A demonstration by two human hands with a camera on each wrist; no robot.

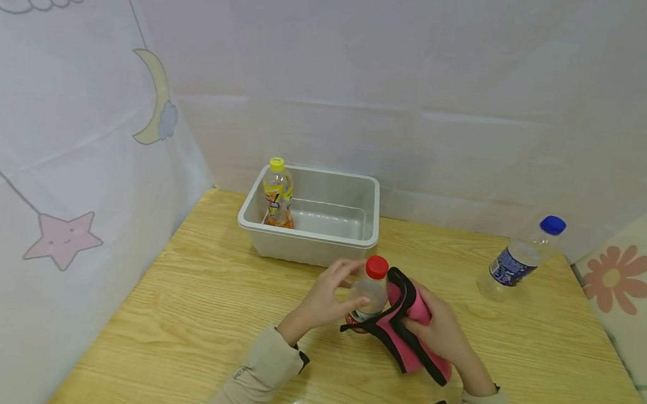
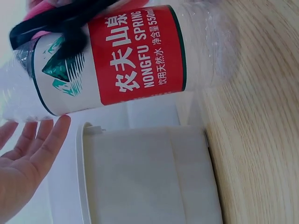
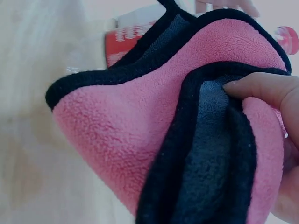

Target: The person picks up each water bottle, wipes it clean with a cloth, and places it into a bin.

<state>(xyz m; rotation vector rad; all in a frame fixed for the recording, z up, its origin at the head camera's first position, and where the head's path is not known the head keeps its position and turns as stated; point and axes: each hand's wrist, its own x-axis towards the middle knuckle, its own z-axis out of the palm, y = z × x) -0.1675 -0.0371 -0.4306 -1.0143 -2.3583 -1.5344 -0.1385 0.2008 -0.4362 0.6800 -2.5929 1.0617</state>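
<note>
A clear water bottle [image 1: 369, 294] with a red cap and red label [image 2: 135, 56] stands on the wooden table [image 1: 207, 307]. My left hand [image 1: 348, 286] reaches round its upper part, and the straight fingers [image 2: 32, 149] end at its clear shoulder. My right hand [image 1: 435, 331] grips a folded pink cloth [image 1: 412, 339] with black edging and holds it against the bottle's right side. In the right wrist view the thumb [image 3: 261, 88] pinches the cloth [image 3: 140, 130], which hides most of the bottle [image 3: 122, 44].
A white plastic bin [image 1: 354, 242] stands behind the hands, with a yellow-capped bottle [image 1: 278, 192] upright in its left corner. The bin's wall [image 2: 140, 182] fills the lower left wrist view. A blue-capped bottle [image 1: 518, 258] stands at the far right. Fabric walls surround the table.
</note>
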